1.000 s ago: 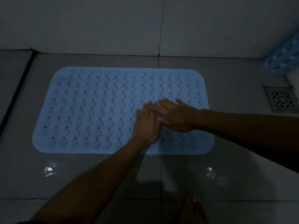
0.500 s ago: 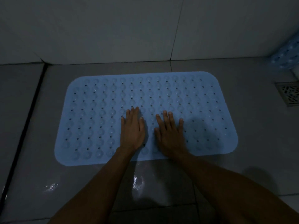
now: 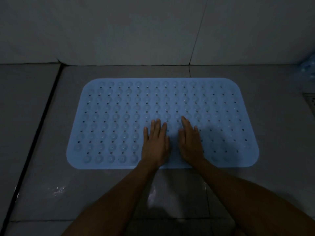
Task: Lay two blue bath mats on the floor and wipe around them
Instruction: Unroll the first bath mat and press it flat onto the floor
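We are pressing both palms down on the blue bath mat [image 3: 119, 116], which is lying flat on the grey tiled floor [image 3: 42, 133] just in front of the wall, its long edges running parallel to it. Our left hand [image 3: 156, 143] and right hand [image 3: 190, 142] are resting side by side near the mat's front middle, fingers straight and spread flat, gripping nothing. The mat is looking thin, soft and floppy, a perforated rubbery sheet studded with rows of rounded bumps, so we are judging it light and easy to bend but likely to cling once pressed against the wet tile. Wet patches are glinting on the floor near its front edge, so it may be sliding a little until it seats. To shift it we would be lifting it by a corner or a long edge and peeling, not dragging. At the far right edge something pale blue [image 3: 309, 65] is showing, possibly the second mat, though the dim light is leaving us unsure.
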